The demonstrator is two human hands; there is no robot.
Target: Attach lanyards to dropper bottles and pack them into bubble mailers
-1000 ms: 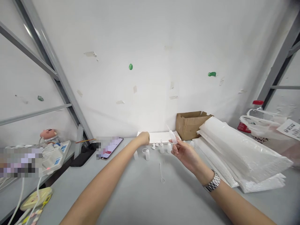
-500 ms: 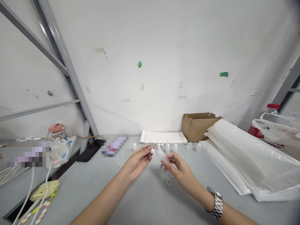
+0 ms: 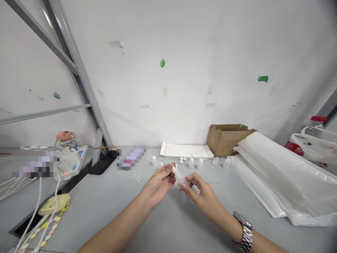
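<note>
My right hand (image 3: 198,189) is closed around a small translucent squeeze bottle (image 3: 180,176), tilted with its neck toward the upper left. At that neck, my left hand (image 3: 160,182) pinches a white nozzle cap (image 3: 174,168), mostly hidden by the fingers. Cap and bottle neck meet or nearly meet; how far they are joined I cannot tell. Part of a white ring strap (image 3: 192,201) shows below my right hand. Beyond my hands stand capped bottles (image 3: 191,163), loose white caps (image 3: 181,160) and bottles without nozzles (image 3: 226,163). Looped white straps (image 3: 138,177) lie left of my left hand.
A white padded envelope (image 3: 186,151) and an open cardboard box (image 3: 226,140) are by the wall. Bubble mailers (image 3: 284,182) cover the right side, beside a plastic bag (image 3: 316,147). At left are a power strip (image 3: 72,165), cables and a black flat object (image 3: 103,164).
The nozzle cap and the bottle, apart before, have come together at the bottle's neck. The dangling ring strap is now mostly behind my right hand. The view has shifted slightly.
</note>
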